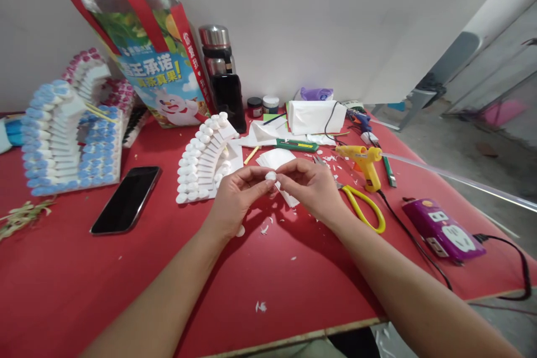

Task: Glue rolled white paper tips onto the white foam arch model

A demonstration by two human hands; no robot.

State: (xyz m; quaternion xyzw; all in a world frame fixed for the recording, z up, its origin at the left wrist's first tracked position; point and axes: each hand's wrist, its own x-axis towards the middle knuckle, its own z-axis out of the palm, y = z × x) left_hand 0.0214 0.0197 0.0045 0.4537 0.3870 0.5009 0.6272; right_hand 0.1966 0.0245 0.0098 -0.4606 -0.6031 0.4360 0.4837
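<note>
Between the fingertips of both hands is a small white oval piece (271, 177). My left hand (240, 194) pinches it from the left, and my right hand (309, 187) has its thumb and fingers closed at its right side. Just beyond the hands lies a stack of white paper pieces (277, 158), partly hidden. To the left stands a curved white model (201, 165) edged with rows of white oval tips. Another white disc (240, 231) rests beside my left wrist. White scraps (264, 229) are scattered on the red table (235, 302).
At right are yellow-handled scissors (364, 210), a yellow glue gun (363, 162) with a long clear stick, and a purple power socket (444, 229). A phone (126, 199) and blue-tipped models (71, 140) lie left. Behind stand a bag (159, 67), a flask (216, 45) and a green cutter (296, 145).
</note>
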